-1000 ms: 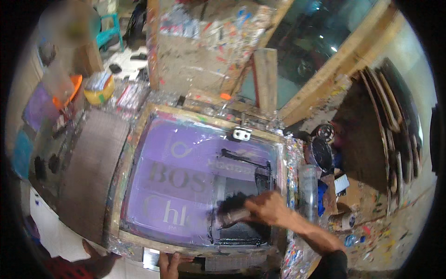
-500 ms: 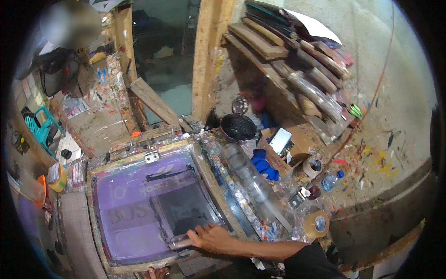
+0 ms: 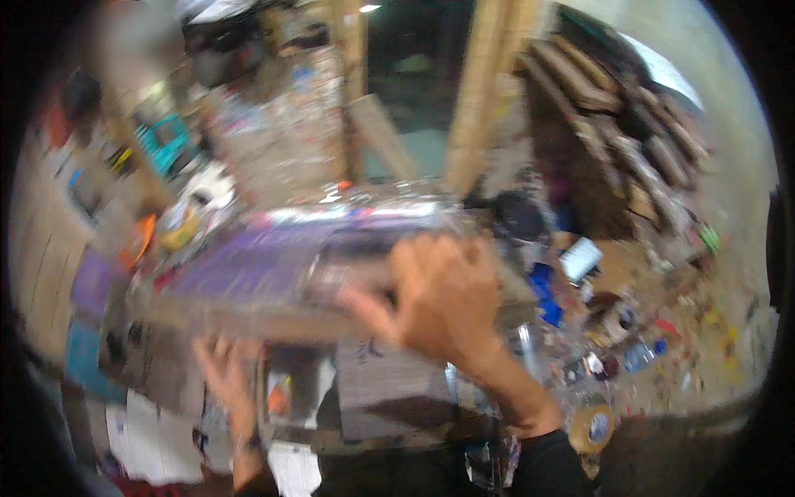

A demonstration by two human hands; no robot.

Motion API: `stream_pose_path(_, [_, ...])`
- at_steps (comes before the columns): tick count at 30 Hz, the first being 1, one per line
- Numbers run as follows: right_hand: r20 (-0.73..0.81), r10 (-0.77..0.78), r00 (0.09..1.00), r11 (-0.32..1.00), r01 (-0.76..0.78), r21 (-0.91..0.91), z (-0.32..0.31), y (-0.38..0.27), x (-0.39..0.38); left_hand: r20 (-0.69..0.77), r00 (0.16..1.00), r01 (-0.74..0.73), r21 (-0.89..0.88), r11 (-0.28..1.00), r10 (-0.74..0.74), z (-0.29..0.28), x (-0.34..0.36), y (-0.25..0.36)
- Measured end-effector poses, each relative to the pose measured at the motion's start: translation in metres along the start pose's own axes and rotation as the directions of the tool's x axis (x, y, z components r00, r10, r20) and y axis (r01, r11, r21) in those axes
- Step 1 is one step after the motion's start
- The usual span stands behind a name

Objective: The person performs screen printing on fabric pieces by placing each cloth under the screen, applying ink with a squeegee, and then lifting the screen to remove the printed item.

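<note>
A wooden-framed printing screen (image 3: 248, 265) with purple mesh lies across the middle, its near side tilted up. Dark ink coats the right part of the mesh. My right hand (image 3: 447, 290) is closed round the handle of a squeegee (image 3: 335, 277), over the screen's near right part; motion blurs the tool. By the frame's near edge, my left hand (image 3: 228, 377) has its fingers stretched out and apart. Whether they touch the wood is unclear. Below the raised edge shows a greyish printed sheet (image 3: 389, 389).
To the right are a dark bucket (image 3: 520, 217), a blue cloth (image 3: 544, 294), a phone (image 3: 581, 259), a water bottle (image 3: 639, 356) and a tape roll (image 3: 592, 428). Rolls and boards (image 3: 654, 149) lean at the back right. A teal chair (image 3: 166, 141) stands at far left.
The screen's near side has risen. My right hand has come up with the squeegee, and my left hand has come further into view. The whole view has shifted.
</note>
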State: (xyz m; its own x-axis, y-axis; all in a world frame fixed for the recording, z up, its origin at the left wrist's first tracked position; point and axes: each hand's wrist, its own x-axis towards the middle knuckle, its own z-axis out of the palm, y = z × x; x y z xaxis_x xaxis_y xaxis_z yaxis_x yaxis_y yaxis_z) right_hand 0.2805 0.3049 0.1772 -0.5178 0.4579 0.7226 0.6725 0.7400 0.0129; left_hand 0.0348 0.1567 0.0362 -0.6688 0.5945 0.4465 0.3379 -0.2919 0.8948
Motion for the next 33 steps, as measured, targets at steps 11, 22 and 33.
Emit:
stream_pose_path(11, [0.178,0.099,0.979,0.995,-0.098,-0.015,-0.01,0.059,0.13,0.757,0.645,-0.621,0.6,0.504,-0.107,0.142,0.064,-0.172])
stream_pose_path(22, [0.282,0.098,0.954,0.992,-0.116,0.048,0.013,0.084,0.2,0.566,0.794,-0.586,0.616,0.527,0.221,0.077,0.046,-0.116])
stream_pose_path(33, [0.24,0.135,0.961,0.99,-0.137,-0.009,0.005,0.105,0.202,0.118,0.936,-0.083,0.99,-0.116,0.331,-0.197,0.102,-0.023])
